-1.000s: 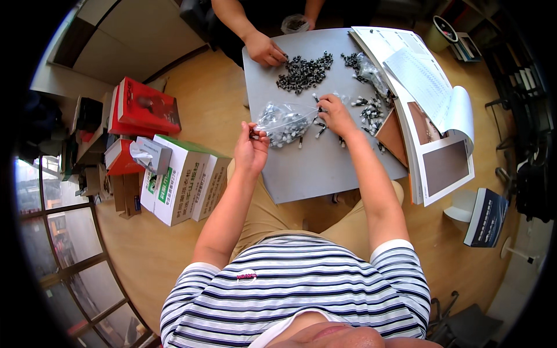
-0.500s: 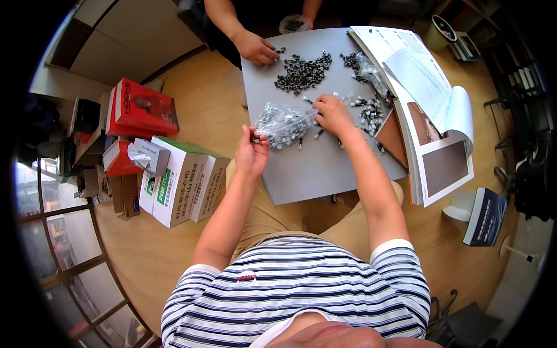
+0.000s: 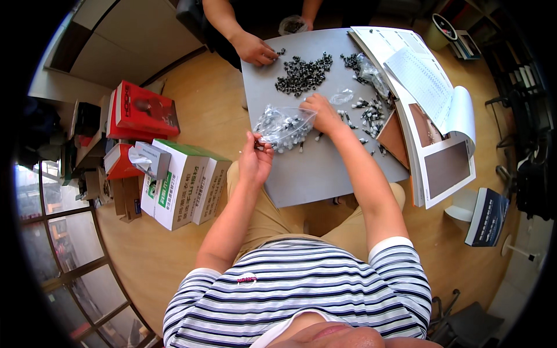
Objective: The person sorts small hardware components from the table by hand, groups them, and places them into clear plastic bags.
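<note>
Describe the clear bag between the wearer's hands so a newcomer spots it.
Find the grey table, then the heap of black parts on it. Below that heap in view, between the person's left hand and right hand, is a clear bag. It bulges with white-and-dark pieces, unlike the small crumpled plastic to its upper right.

Softly lit over the smooth grey counter (image 3: 313, 180), brightest through dark-framed glass panes (image 3: 74, 243) at left, glinting on the clear plastic bag (image 3: 287, 124), bowed and blackened toward the fisheye rim
</note>
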The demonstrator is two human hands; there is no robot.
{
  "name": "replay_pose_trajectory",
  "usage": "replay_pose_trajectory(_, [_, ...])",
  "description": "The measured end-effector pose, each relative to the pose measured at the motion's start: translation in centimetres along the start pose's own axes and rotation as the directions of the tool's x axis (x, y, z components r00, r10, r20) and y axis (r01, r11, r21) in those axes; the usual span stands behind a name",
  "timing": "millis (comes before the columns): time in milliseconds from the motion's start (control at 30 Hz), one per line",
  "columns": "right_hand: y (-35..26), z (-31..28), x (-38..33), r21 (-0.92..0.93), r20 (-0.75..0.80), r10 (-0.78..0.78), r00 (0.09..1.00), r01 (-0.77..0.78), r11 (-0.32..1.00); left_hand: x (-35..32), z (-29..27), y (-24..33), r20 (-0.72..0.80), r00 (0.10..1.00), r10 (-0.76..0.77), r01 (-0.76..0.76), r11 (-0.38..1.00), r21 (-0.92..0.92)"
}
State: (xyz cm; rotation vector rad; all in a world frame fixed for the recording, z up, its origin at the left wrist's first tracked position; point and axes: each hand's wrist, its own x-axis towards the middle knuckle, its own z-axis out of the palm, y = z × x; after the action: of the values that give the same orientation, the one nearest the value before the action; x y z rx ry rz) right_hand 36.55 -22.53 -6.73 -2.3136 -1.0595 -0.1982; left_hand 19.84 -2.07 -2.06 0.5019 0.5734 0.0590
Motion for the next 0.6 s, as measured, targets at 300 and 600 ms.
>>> replay_pose_trajectory(300, [0.3,-0.6,-2.0,0.042,-0.198,0.084,0.977,-0.078,0.996,-0.6,0.2,-0.2,0.029,1.0,-0.009,0.01,1.0,-0.022])
replay_pose_trajectory(600, [-5.3,-3.6,-7.2,-0.171,-0.187,0.022,0.982,-0.055,0.984,-2.7,2.5,-1.0,0.099,0.993,0.07,-0.088,0.977,0.194])
